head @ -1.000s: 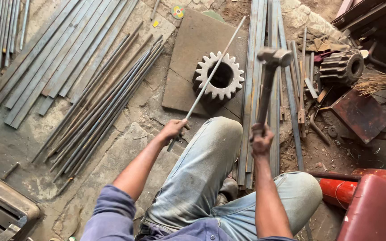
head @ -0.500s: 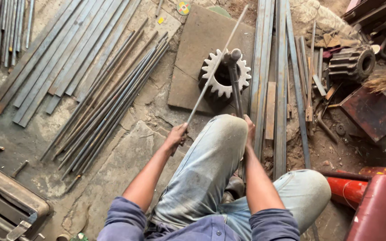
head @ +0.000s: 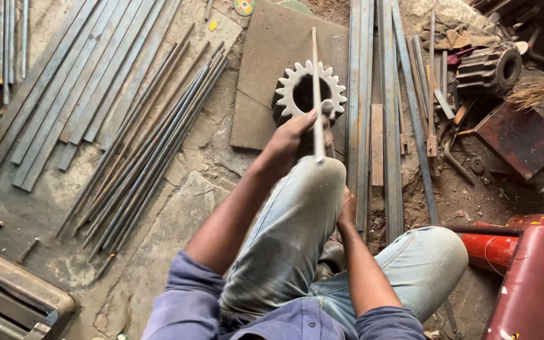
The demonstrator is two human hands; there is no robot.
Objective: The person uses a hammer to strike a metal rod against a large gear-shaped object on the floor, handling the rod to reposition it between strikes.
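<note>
At the far left, on the stone floor [head: 177, 208], a spread of long flat grey steel strips [head: 77, 94] is lying fanned out on a slant, and just to their right a bundle of thin dark round rods [head: 152, 151] is lying on the same slant. Lower left, the edge of a dark metal box [head: 14, 302] is showing in the corner.

Nearer the middle, the person is crouching in light blue jeans and a purple shirt. The left hand [head: 294, 141] is closing around a thin pale metal rod [head: 315, 82], gripping it near its lower end above the raised knee; the rod is standing almost straight up the picture, crossing over the bore of the light-coloured toothed gear wheel [head: 310, 94]. That gear is lying flat on a square brown steel plate [head: 272, 56], directly beyond the hand.

The right hand [head: 347, 211] is sitting lower, tucked against the inside of the raised knee; whether its fingers are holding anything cannot be told, since the leg is hiding them.

Further right, several long grey flat bars [head: 379, 94] are running up the floor, side by side. Beyond them, a dark rusty gear [head: 489, 69] is lying among scrap, and a red metal cylinder [head: 505, 242] is sitting at the lower right.
</note>
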